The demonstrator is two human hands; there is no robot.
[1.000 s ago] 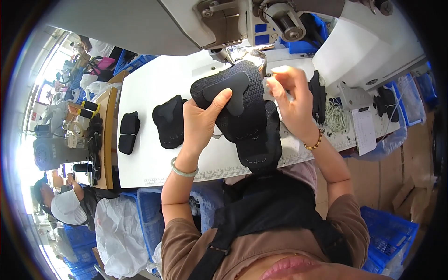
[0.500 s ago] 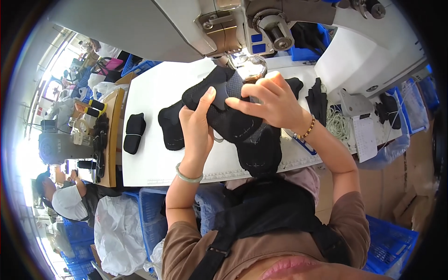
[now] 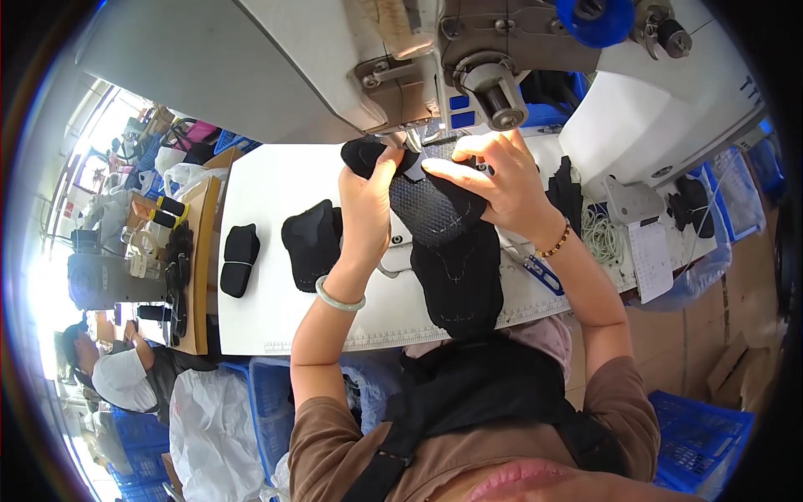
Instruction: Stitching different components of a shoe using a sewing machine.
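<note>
A black fabric piece with a mesh-textured face (image 3: 435, 209) is held up under the head of a sewing machine (image 3: 393, 92). My left hand (image 3: 368, 201) grips its left side, thumb on top, where the cloth is folded over. At its right side, my right hand (image 3: 514, 180) pinches the piece, index finger stretched toward a small pale patch (image 3: 416, 171) in its middle. What the fingertips do underneath is hidden. Below it on the table lies another black padded piece with light stitch marks (image 3: 457, 289). To the left of my left hand lies a stack of similar black pieces (image 3: 309, 247).
A banded black bundle (image 3: 240, 259) lies on the white table (image 3: 268, 184), which has a ruler along its front edge. Blue-handled snips (image 3: 544, 274), pale cord (image 3: 602, 230) and black strips (image 3: 565, 188) are at the right. Someone sits (image 3: 125, 368) at far left.
Both hands have brought the mesh piece closer under the machine head and turned it. Its left part is now folded over, and the small pale patch has come into view.
</note>
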